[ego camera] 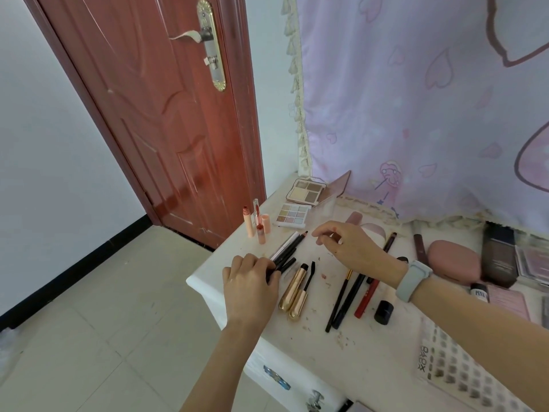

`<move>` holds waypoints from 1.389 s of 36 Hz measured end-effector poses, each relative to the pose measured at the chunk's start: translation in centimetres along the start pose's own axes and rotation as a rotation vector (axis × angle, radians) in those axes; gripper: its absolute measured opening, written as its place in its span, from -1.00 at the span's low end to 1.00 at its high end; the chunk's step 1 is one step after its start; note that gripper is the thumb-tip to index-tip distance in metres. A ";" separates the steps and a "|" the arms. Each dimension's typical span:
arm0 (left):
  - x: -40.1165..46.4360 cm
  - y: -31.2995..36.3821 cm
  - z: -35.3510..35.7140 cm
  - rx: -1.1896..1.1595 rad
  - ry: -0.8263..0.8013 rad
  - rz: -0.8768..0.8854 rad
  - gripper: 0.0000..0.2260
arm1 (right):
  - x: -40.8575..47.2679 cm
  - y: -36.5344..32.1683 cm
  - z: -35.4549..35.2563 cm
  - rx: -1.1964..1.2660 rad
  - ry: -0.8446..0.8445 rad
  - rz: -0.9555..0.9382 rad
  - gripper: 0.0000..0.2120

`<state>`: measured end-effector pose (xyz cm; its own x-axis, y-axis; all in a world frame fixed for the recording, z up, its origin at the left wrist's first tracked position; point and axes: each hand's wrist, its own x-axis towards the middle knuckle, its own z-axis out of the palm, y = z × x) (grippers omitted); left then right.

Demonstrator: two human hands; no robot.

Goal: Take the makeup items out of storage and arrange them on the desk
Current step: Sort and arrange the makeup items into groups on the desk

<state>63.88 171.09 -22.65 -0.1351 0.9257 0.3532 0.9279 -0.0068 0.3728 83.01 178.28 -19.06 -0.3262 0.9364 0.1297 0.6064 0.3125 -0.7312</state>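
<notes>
Now | gold tubes [294, 294]: 2 | palettes [292, 215]: 2 | left-hand [249, 282] pencils [286, 251]: maybe 4

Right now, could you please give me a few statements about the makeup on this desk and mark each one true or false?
1. The left hand grips a bundle of pencils. True.
2. The gold mascara tube stands upright. False: it lies flat on the desk.
3. The right hand holds the red pen. False: it hovers holding nothing.
4. Two open eyeshadow palettes lie near the curtain. True.
</notes>
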 end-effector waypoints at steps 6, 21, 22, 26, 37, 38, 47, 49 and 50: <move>0.2 0.0 0.0 -0.037 0.006 0.018 -0.84 | -0.1 -0.5 0.0 0.026 -0.019 -0.009 -0.79; 3.9 -1.9 -1.1 -0.027 -0.245 -0.138 -0.78 | -0.7 0.3 0.4 -0.365 -0.002 -0.266 -0.78; 3.9 -2.0 -1.1 -0.012 -0.249 -0.132 -0.77 | -0.8 0.5 0.4 -0.410 0.000 -0.296 -0.78; 4.0 -2.3 -1.2 0.001 -0.291 -0.075 -0.77 | -1.2 0.9 0.4 -0.593 0.004 -0.340 -0.75; 4.6 -1.9 -1.4 0.059 -0.380 0.096 -0.77 | -2.3 1.7 2.2 -0.951 -0.169 -0.339 -0.63; 4.6 -1.9 -1.5 0.061 -0.381 0.095 -0.77 | -2.3 1.6 2.2 -0.979 -0.188 -0.329 -0.62; 5.0 -1.6 -1.2 0.006 -0.346 -0.009 -0.80 | -1.9 1.4 1.8 -0.982 -0.228 -0.354 -0.61; 4.9 -1.8 -1.2 -0.009 -0.339 -0.025 -0.81 | -1.9 1.4 1.8 -0.956 -0.226 -0.355 -0.61; 4.8 -1.9 -1.2 -0.014 -0.335 -0.029 -0.81 | -1.9 1.5 1.7 -0.942 -0.221 -0.354 -0.61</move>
<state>61.03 175.06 -20.66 -0.0372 0.9985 0.0412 0.9200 0.0181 0.3916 83.30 176.68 -21.61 -0.6652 0.7456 0.0398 0.7409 0.6524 0.1595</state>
